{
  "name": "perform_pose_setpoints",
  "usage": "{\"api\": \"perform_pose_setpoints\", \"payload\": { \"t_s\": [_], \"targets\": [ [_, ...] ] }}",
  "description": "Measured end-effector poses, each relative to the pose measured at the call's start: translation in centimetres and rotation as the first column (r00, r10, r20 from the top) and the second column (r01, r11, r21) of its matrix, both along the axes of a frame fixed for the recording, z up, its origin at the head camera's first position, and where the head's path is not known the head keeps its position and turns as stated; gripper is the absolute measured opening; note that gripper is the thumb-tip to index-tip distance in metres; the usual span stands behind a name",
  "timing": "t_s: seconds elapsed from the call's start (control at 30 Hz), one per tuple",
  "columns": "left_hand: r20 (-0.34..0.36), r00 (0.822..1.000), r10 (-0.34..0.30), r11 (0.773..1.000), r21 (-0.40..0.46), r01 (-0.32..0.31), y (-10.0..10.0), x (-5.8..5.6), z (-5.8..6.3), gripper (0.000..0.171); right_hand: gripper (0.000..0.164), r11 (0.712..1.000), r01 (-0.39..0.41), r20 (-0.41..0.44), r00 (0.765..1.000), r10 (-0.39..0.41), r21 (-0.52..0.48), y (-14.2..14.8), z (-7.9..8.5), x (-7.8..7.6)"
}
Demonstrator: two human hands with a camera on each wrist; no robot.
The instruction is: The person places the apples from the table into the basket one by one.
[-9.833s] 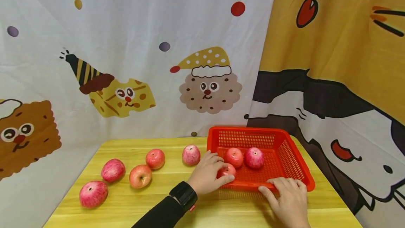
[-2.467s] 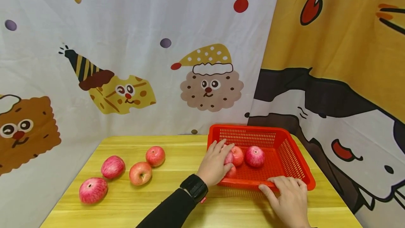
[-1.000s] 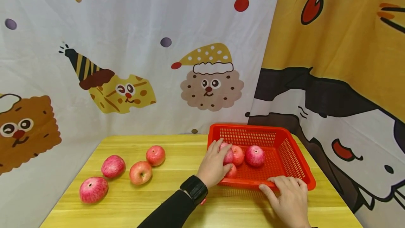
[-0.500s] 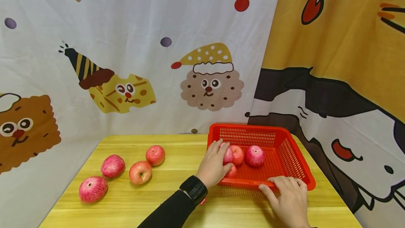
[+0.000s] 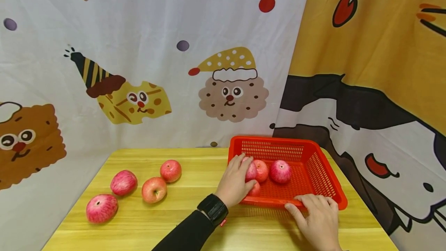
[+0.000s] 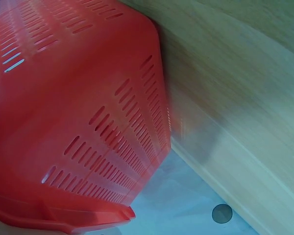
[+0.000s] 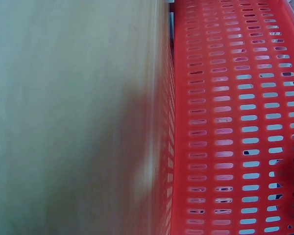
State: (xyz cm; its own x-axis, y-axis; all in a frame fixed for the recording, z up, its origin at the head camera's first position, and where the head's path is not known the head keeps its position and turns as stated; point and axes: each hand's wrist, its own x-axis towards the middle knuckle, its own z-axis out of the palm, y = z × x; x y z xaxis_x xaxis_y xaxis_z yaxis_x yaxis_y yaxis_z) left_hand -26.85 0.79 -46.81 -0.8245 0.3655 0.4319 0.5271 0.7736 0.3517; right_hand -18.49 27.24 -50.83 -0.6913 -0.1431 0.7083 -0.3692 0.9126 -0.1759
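In the head view, a red perforated plastic basket (image 5: 315, 173) stands at the right of the table. My left hand (image 5: 234, 179) reaches over its left rim, fingers and thumb around a pink-red apple (image 5: 251, 170) inside. A second apple (image 5: 255, 189) lies by the thumb, partly hidden. To the right sit a lighter red apple (image 5: 261, 171) and a darker striped apple (image 5: 280, 171). My right hand (image 5: 317, 218) grips the basket's front rim, thumb outside. The wrist views show mostly basket wall (image 6: 88, 122) and slotted side (image 7: 235, 117); the held apple is not clear there.
On the left of the wooden table (image 5: 195, 204) lie several apples: a striped one (image 5: 102, 208), a pink one (image 5: 124, 182), a yellowish-red one (image 5: 154, 189) and a red one (image 5: 170, 171). A printed curtain (image 5: 156, 61) hangs behind the table.
Since the oldest frame, the apple left of the basket has gone from the table, and my left hand holds one inside. Over the last second both hands stay nearly still.
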Motion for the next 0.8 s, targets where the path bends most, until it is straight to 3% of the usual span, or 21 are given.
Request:
{"api": "perform_pose_setpoints", "payload": {
  "t_s": [0.47, 0.8],
  "targets": [
    [0.008, 1.000, 0.008, 1.000, 0.007, -0.009, 0.02, 0.21, 0.22, 0.073, 0.037, 1.000, -0.010, -0.018, 1.000, 0.010, -0.003, -0.01, 0.18, 0.06],
    [0.026, 0.999, 0.027, 0.986, 0.166, -0.031, -0.37, 0.30, -0.12, 0.069, 0.037, 1.000, -0.009, -0.026, 1.000, 0.009, -0.005, 0.04, 0.12, -0.04]
  ]
}}
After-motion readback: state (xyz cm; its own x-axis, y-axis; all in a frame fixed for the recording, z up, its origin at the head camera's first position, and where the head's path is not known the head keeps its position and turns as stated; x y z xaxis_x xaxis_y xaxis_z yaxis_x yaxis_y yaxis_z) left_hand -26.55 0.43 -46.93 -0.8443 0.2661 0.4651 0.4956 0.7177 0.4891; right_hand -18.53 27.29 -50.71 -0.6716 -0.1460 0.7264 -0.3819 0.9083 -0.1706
